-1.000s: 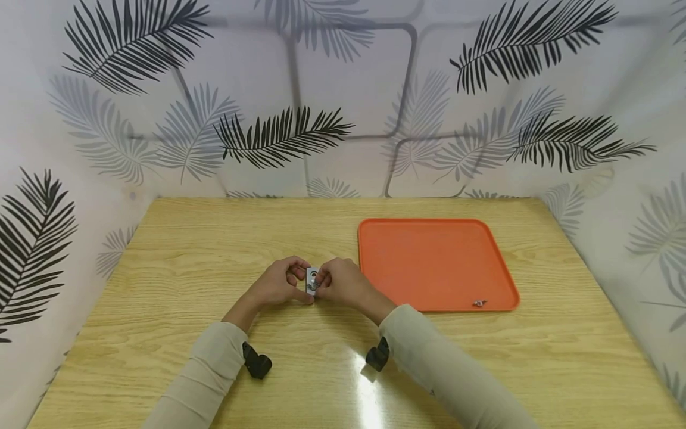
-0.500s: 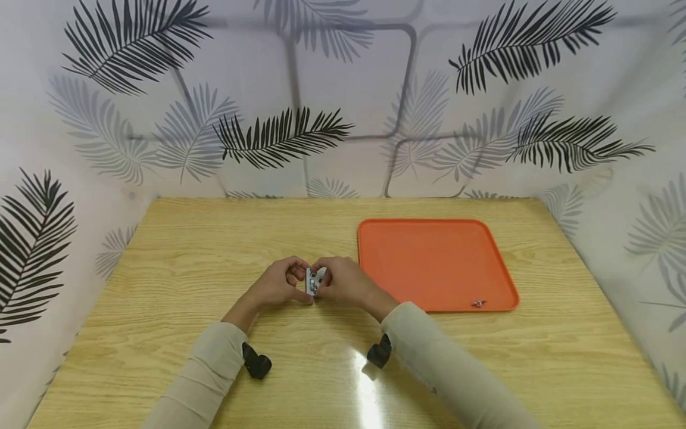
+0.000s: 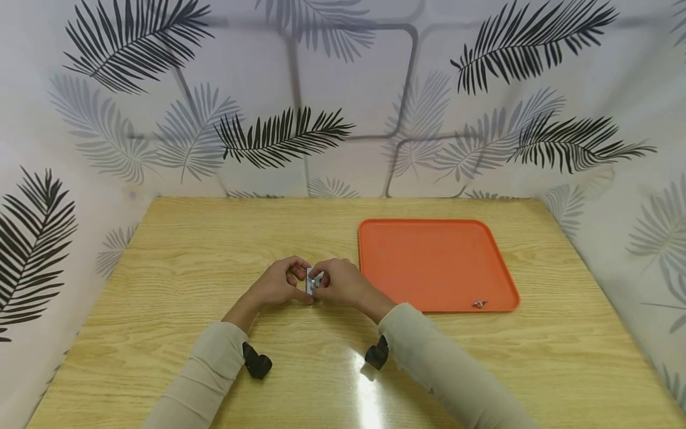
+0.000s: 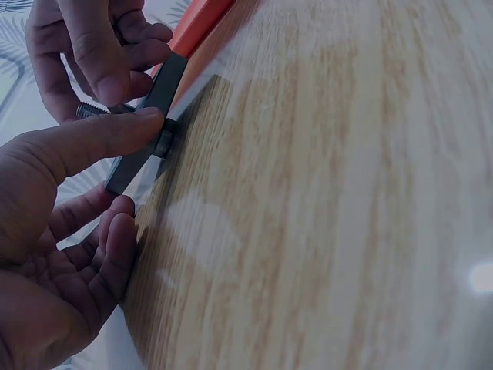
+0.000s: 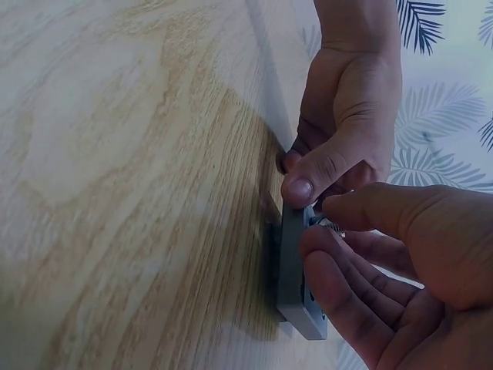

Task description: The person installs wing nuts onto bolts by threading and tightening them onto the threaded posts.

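A small grey metal plate [image 3: 309, 282] with holes is held just above the table, near the middle in the head view. My left hand [image 3: 277, 282] grips it by its edges, with the thumb [image 4: 127, 139] along the near edge. Through the plate passes a bolt; its threaded shank [image 4: 91, 109] points away from the table, and its head [image 4: 163, 143] shows on the underside. My right hand [image 3: 343, 282] pinches at this shank from the right, thumb and index finger on either side of it. Those fingers partly cover the shank in the right wrist view.
An orange tray [image 3: 429, 262] lies on the wooden table [image 3: 214, 238], just right of the right hand. One small silver metal piece [image 3: 479, 304] with wing-like ends rests near its front right corner. A leaf-patterned backdrop [image 3: 343, 89] stands behind and beside the table.
The right hand's fingers spread, showing more of the plate's holes half a second ago, then drew in again around the bolt. The left hand and plate stay almost in place.
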A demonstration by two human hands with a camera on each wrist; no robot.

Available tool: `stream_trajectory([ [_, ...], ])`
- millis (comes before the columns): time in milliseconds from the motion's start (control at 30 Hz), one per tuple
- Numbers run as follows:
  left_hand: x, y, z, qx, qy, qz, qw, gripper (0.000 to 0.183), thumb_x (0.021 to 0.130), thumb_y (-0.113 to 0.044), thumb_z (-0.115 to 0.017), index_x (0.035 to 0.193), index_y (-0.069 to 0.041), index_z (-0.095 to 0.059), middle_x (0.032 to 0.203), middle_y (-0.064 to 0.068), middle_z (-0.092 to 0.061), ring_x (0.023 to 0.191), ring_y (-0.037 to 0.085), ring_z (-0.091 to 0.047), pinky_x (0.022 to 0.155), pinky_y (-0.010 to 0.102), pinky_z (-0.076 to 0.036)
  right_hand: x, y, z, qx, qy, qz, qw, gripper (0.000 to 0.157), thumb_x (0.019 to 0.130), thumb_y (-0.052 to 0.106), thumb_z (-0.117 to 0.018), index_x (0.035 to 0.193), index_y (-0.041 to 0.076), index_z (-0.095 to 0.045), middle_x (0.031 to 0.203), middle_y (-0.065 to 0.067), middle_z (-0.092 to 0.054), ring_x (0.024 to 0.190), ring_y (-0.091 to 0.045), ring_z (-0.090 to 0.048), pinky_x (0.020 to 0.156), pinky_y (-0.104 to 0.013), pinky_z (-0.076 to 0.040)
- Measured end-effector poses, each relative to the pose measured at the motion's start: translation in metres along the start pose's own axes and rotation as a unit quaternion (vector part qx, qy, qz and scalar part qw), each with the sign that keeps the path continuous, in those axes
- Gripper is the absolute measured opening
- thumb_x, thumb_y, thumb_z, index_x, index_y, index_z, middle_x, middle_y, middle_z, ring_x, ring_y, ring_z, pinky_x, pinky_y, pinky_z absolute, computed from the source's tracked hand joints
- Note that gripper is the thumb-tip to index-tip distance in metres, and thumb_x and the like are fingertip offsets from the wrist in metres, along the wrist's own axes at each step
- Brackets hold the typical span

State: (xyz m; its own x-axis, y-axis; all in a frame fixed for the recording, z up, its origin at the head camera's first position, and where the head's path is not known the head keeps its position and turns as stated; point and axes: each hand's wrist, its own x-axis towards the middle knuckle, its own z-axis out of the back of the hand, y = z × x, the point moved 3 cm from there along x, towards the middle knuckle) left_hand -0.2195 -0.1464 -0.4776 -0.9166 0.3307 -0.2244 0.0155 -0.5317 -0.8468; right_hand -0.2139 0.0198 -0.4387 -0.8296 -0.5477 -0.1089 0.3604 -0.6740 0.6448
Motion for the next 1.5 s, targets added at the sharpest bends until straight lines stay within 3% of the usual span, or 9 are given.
stream_trajectory([
  [233, 0.0002, 0.0011, -0.0002, -0.007, 0.0, -0.001, 1.0, 0.059, 0.073, -0.009, -0.087, 0.125, -0.004, -0.058, 0.108, 0.011, -0.058, 0.085, 0.02, -0.048, 0.078, 0.031, -0.044, 0.0006, -0.001, -0.003, -0.009, -0.023, -0.013, 1.0, 0.018, 0.086, 0.017, -0.078, 0.098, 0.005, -0.071, 0.078, -0.006, -0.073, 0.065, -0.009, -0.064, 0.059, -0.018, -0.049],
  [500, 0.0012, 0.0017, -0.0003, -0.013, 0.0, 0.0, 0.9999, 0.06, 0.073, -0.009, -0.087, 0.125, -0.003, -0.058, 0.107, 0.011, -0.058, 0.084, 0.019, -0.047, 0.077, 0.03, -0.043, -0.0048, -0.0001, -0.0003, 0.005, -0.04, -0.003, 0.999, 0.013, 0.084, 0.011, -0.077, 0.077, 0.006, -0.067, 0.073, -0.004, -0.07, 0.063, -0.006, -0.062, 0.059, -0.019, -0.051],
  [667, 0.0011, 0.0008, -0.0005, -0.012, 0.001, 0.0, 0.9999, 0.059, 0.073, -0.01, -0.087, 0.124, -0.003, -0.058, 0.107, 0.012, -0.058, 0.084, 0.02, -0.047, 0.076, 0.03, -0.043, -0.0046, -0.0012, 0.0023, 0.015, -0.028, -0.005, 0.999, 0.007, 0.083, 0.004, -0.073, 0.088, 0.004, -0.068, 0.076, -0.005, -0.07, 0.065, -0.009, -0.061, 0.061, -0.02, -0.051],
  [833, 0.0009, 0.001, -0.0012, 0.0, 0.001, 0.005, 1.0, 0.058, 0.074, -0.013, -0.087, 0.123, -0.006, -0.059, 0.108, 0.01, -0.058, 0.085, 0.019, -0.047, 0.076, 0.03, -0.043, -0.0004, -0.0014, 0.0023, -0.001, 0.001, -0.001, 1.0, 0.028, 0.083, -0.001, -0.07, 0.111, 0.004, -0.067, 0.078, -0.005, -0.071, 0.065, -0.008, -0.06, 0.062, -0.019, -0.047],
  [967, 0.001, 0.0014, -0.0014, -0.003, 0.002, 0.001, 1.0, 0.056, 0.074, -0.012, -0.087, 0.123, -0.007, -0.059, 0.107, 0.01, -0.057, 0.084, 0.019, -0.047, 0.076, 0.029, -0.043, 0.0015, 0.0008, 0.0007, -0.01, 0.012, 0.011, 1.0, 0.033, 0.085, 0.002, -0.072, 0.117, 0.002, -0.067, 0.08, -0.006, -0.073, 0.066, -0.007, -0.061, 0.061, -0.018, -0.047],
  [1300, 0.0014, 0.0012, -0.0004, -0.005, -0.002, -0.001, 1.0, 0.058, 0.073, -0.01, -0.087, 0.123, -0.004, -0.058, 0.106, 0.01, -0.058, 0.084, 0.019, -0.047, 0.077, 0.03, -0.043, 0.0008, 0.0038, -0.0016, -0.027, -0.013, 0.007, 1.0, 0.025, 0.085, 0.011, -0.077, 0.106, -0.001, -0.072, 0.083, -0.009, -0.076, 0.075, -0.016, -0.071, 0.071, -0.027, -0.057],
  [1500, 0.0015, 0.0016, -0.0003, -0.009, 0.0, -0.002, 1.0, 0.058, 0.073, -0.009, -0.087, 0.124, -0.004, -0.058, 0.106, 0.01, -0.058, 0.084, 0.019, -0.047, 0.077, 0.03, -0.043, 0.0012, 0.0014, -0.0036, -0.04, -0.046, -0.012, 0.998, 0.018, 0.085, 0.018, -0.08, 0.091, 0.003, -0.073, 0.084, -0.007, -0.074, 0.072, -0.012, -0.068, 0.065, -0.023, -0.054],
])
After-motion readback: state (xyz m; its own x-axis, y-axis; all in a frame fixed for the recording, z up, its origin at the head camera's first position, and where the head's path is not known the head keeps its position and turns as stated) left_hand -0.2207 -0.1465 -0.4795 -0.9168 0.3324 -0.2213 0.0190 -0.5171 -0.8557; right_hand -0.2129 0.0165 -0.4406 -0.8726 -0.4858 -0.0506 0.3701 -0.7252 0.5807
